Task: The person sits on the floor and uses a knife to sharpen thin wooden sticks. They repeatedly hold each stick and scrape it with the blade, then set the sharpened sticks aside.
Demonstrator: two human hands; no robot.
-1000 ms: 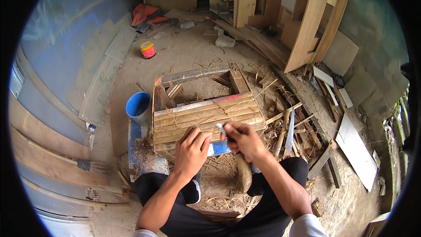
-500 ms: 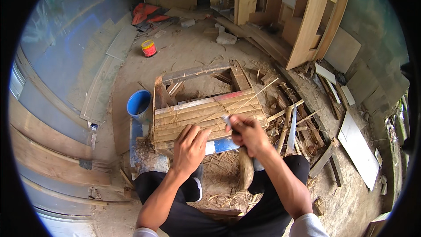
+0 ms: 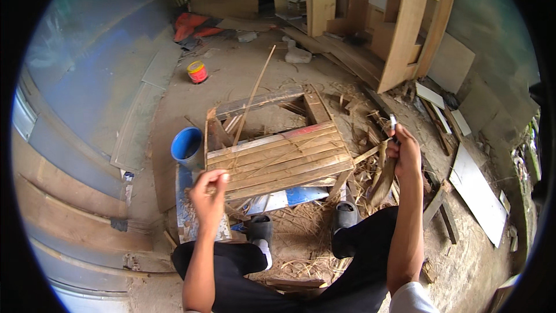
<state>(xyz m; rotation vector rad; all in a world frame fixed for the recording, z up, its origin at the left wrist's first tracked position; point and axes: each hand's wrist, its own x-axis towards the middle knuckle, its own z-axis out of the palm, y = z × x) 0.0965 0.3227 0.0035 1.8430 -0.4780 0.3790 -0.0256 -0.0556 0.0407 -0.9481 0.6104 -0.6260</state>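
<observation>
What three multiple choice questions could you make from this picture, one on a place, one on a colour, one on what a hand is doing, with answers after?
1. Where is the blue bucket?
A. Left of the slatted wooden crate
B. On top of the crate
C. Beside the wooden frames at the back

2. What colour is the lid of the small can on the floor?
A. Green
B. Yellow
C. White

3. What is the left hand doing?
A. Lying flat on the ground
B. Gripping the bucket's rim
C. Pinching a long thin strip

Answers:
1. A, the bucket stands on the ground at the crate's left end.
2. B, the can is red with a yellow top.
3. C, the fingers close on the strip's lower end and it slants up over the crate, while the right hand holds a small tool raised to the right.
</observation>
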